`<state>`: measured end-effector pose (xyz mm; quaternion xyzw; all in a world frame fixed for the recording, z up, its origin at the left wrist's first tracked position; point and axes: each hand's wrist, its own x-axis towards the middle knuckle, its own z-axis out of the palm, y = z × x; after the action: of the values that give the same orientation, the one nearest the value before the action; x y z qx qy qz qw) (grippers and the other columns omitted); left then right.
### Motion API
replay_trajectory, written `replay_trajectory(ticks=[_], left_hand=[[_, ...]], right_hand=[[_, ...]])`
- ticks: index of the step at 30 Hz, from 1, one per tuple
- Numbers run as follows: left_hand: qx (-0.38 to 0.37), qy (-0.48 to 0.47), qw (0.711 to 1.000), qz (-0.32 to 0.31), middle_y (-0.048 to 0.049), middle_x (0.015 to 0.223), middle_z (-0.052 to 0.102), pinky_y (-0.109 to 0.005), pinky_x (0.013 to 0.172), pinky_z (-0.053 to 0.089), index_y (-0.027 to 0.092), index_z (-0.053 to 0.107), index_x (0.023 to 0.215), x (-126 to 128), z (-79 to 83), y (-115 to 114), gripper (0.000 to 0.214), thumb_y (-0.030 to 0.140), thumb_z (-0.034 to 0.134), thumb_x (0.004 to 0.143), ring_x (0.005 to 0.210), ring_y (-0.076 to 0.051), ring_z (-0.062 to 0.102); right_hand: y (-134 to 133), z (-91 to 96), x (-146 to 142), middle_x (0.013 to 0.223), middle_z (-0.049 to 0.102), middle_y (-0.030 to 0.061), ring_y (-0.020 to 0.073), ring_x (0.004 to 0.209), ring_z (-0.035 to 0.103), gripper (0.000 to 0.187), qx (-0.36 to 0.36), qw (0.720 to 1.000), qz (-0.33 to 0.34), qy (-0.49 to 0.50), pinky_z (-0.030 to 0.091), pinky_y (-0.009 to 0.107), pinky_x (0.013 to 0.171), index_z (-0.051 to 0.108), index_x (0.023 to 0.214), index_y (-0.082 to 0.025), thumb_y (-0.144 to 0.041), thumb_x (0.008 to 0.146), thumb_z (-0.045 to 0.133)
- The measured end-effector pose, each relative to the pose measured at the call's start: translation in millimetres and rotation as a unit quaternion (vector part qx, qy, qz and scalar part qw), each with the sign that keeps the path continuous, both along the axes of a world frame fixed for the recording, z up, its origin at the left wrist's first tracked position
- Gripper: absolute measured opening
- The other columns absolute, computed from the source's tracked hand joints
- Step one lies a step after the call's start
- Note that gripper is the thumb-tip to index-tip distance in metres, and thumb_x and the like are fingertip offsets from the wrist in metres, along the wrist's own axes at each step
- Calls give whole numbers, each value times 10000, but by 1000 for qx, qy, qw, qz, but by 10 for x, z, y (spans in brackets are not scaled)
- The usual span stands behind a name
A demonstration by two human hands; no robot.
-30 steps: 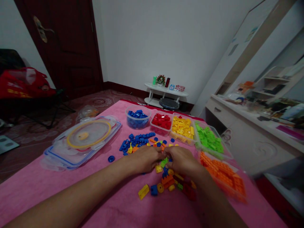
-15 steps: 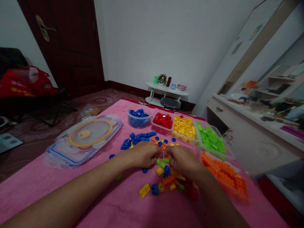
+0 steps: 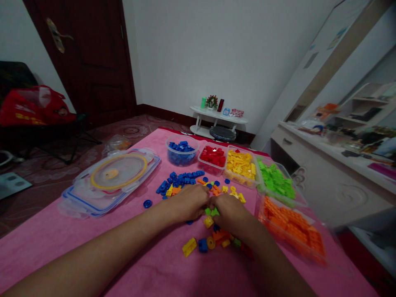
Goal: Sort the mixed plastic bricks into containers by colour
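My left hand (image 3: 189,202) and my right hand (image 3: 229,211) rest side by side, fingers curled, on a heap of loose coloured bricks (image 3: 213,241) on the pink cloth (image 3: 154,268). Their fingertips meet over small green bricks (image 3: 211,212); what each pinches is hidden. Loose blue bricks (image 3: 181,180) lie just beyond the left hand. Behind stand a round tub of blue bricks (image 3: 181,151), and boxes of red bricks (image 3: 213,156), yellow bricks (image 3: 240,165), green bricks (image 3: 275,180) and orange bricks (image 3: 292,225).
Stacked clear lids (image 3: 109,178) lie at the left on the cloth. A white desk (image 3: 328,173) stands close on the right. A dark door (image 3: 83,57), a red bag (image 3: 34,105) and a small white shelf (image 3: 218,119) are farther off.
Both hands have slid slightly nearer to me and leftward over the heap, staying together. More yellow and orange bricks show beyond the right hand. The view shifted a little.
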<state>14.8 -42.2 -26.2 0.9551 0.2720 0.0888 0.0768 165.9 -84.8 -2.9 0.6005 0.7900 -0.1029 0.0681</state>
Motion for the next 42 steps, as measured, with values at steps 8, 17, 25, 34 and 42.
replay_trajectory(ticks=[8, 17, 25, 34, 42], left_hand=[[32, -13, 999, -13, -71, 860, 656, -278, 626, 442, 185, 657, 801, 4, -28, -45, 124, 191, 556, 730, 802, -211, 608], [-260, -254, 923, 128, -25, 620, 605, -222, 518, 394, 150, 571, 640, 27, -9, 80, 121, 212, 502, 718, 571, -128, 566], [-701, -458, 515, 183, -97, 813, 666, -158, 497, 478, 109, 560, 878, -37, 57, 241, 175, 197, 448, 776, 588, -102, 640], [-698, -446, 528, 187, -62, 781, 644, -141, 441, 453, 115, 555, 963, -10, 53, 213, 277, 352, 435, 887, 537, -83, 606], [-809, -421, 397, 105, -91, 732, 643, -208, 511, 506, 79, 565, 949, 52, 64, 111, 449, 465, 338, 922, 580, -131, 631]], right_hand=[[147, -3, 345, 715, 634, 20, 132, 644, 530, 214, 55, 993, -15, 106, 281, 229, 549, 671, 817, -187, -133, 659, 536], [197, 39, 478, 697, 618, 18, 129, 621, 509, 195, 88, 987, -50, 123, 283, 230, 554, 661, 848, -183, -130, 687, 563], [115, -32, 117, 864, 686, 42, 178, 792, 596, 223, 50, 998, 16, 17, 295, 255, 605, 676, 877, -232, -143, 703, 569], [136, -7, 190, 781, 668, 36, 149, 697, 566, 194, 61, 995, 7, 78, 316, 246, 595, 680, 824, -190, -127, 678, 568], [77, 194, 93, 876, 668, 24, 125, 645, 549, 339, 137, 905, -57, 398, 437, 246, 610, 668, 1026, -215, -193, 688, 645]])
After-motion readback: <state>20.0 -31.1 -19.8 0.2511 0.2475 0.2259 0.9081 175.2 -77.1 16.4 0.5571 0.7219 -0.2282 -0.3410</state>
